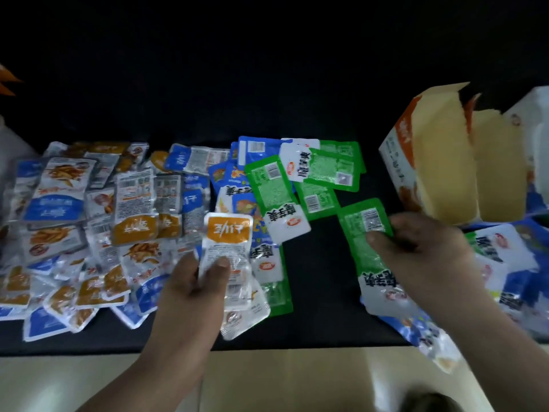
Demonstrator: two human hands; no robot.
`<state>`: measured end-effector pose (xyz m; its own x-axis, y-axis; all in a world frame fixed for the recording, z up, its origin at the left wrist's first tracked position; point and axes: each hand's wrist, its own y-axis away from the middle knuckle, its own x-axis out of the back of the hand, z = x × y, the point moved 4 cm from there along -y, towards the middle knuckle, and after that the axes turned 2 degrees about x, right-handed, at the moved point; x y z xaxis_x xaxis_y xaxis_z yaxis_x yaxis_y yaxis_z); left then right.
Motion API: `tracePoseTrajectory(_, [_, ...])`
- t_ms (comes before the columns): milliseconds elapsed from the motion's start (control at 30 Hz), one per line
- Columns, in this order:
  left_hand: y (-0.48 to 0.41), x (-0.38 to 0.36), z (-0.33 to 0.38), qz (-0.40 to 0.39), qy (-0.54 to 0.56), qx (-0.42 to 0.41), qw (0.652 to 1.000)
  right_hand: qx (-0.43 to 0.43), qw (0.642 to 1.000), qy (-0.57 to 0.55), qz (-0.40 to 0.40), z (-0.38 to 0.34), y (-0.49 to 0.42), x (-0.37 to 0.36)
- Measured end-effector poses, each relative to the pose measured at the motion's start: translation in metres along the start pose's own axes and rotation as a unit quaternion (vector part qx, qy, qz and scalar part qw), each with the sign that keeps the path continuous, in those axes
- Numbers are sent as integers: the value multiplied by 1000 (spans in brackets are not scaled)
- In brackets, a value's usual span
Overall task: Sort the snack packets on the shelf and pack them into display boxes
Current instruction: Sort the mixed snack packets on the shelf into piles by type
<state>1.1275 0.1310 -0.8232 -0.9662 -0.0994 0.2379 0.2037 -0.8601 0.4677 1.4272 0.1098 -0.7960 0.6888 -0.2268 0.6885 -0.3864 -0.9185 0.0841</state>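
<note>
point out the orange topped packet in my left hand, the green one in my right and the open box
held orange-topped packet (228, 229): head view, on its orange band.
held green packet (358, 248): head view, on its green middle.
open display box (445, 168): head view, on its tan inner flap.

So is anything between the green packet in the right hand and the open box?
Nothing visible: the right hand holds the green packet just below the open box, with only bare dark shelf between them.

The orange-banded packet (227, 230) near the shelf's (318, 263) front edge reads "劲仔", upside down; the green packets (267, 185) carry white labels reading "魔芋爽", likewise inverted; the box's (398, 162) lettering is too blurred to read.
</note>
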Motion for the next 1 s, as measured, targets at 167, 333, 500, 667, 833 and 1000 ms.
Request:
tracePoseTrajectory(167, [11, -26, 1, -66, -39, -16, 997, 7, 989, 121, 85, 47, 3, 26])
tracePoseTrajectory(333, [20, -44, 4, -96, -40, -13, 995, 68, 973, 186, 116, 62, 11, 28])
tracePoseTrajectory(500, [25, -57, 1, -106, -36, -10, 994, 144, 949, 248, 127, 41, 33, 27])
tracePoseTrajectory(667, [28, -61, -4, -95, -32, 2, 995, 131, 963, 234, -18, 46, 50, -8])
tracePoseTrajectory(833, [20, -42, -5, -60, -37, 23, 997, 122, 988, 81, 39, 24, 40, -16])
tracePoseTrajectory(1000, [1, -7, 16, -25, -50, -18, 998, 112, 987, -85, -82, -33, 32, -79])
